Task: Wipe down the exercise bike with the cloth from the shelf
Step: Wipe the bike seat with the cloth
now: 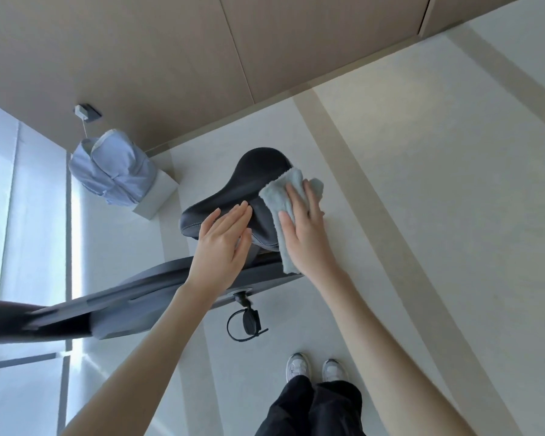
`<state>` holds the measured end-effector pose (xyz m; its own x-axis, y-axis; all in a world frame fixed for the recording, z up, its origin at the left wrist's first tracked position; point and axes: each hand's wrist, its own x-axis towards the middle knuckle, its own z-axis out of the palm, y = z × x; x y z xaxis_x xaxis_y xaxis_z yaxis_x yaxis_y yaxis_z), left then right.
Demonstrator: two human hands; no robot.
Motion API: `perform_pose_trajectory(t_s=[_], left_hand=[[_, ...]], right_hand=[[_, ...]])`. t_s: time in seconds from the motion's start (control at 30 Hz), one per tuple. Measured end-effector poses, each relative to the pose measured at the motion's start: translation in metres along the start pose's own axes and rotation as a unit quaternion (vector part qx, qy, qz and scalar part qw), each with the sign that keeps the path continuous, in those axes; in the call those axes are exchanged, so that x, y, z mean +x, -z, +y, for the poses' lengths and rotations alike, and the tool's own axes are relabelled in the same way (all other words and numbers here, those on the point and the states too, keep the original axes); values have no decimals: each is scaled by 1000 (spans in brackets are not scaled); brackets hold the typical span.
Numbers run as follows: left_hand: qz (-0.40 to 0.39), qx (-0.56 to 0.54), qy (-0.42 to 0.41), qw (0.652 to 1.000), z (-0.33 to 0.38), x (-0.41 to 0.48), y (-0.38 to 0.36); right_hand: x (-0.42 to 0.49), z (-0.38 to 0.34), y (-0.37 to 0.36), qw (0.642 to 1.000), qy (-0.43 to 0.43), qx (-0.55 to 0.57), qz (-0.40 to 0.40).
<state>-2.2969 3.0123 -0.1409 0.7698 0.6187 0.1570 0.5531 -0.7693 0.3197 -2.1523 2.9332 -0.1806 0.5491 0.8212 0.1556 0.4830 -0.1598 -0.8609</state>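
The exercise bike's black saddle (255, 177) is in the middle of the view, above the dark grey bike frame (123, 306). A pale blue-green cloth (279, 193) lies over the saddle's right side. My right hand (306, 228) presses flat on the cloth with straight fingers. My left hand (222, 243) rests flat on the saddle's near left part, fingers straight, holding nothing. A black pedal with a strap (247, 322) hangs below the frame.
A light blue shirt (114, 168) hangs from a wall hook over a white box (161, 196) at the left. Wooden wall panels (170, 73) run behind. My feet in white shoes (315, 369) stand on the pale floor (422, 215) beside the bike. A bright window (19, 215) is at the left.
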Motion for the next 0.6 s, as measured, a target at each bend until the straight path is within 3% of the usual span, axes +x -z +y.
perform_pose_trajectory(t_s=[0.17,0.47,0.6], left_hand=[[1,-11,17,1000,4,2,1],[22,-46,66,997,15,2,-7],[14,-45,63,997,9,3,-5]], right_hand=[[8,0,3,1000,27,13,10],[135,5,9,979,-16,14,-204],[153,2,8,968,-93,82,-220]])
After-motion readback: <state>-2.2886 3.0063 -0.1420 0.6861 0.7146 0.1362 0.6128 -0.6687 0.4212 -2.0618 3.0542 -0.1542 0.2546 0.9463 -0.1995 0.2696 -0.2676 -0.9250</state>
